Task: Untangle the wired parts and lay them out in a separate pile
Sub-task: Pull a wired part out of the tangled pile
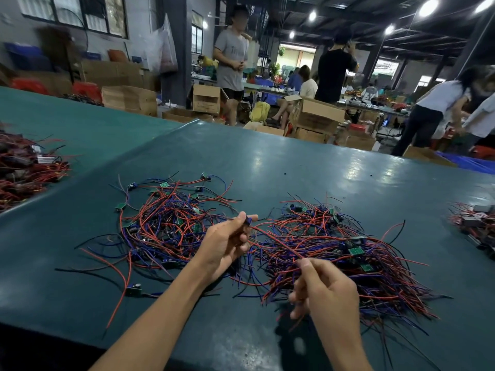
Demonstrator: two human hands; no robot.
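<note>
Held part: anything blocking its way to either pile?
Nothing visible. The left hand pinches the part above the gap between the left pile and the right pile; the right hand pinches its red wire.

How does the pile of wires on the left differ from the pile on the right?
Wires in the left pile loop in all directions; those in the right pile lie mostly parallel, fanning toward the lower right. The left pile is sparser, the right pile denser. Both hold red, blue and black wires with small green boards.
</note>
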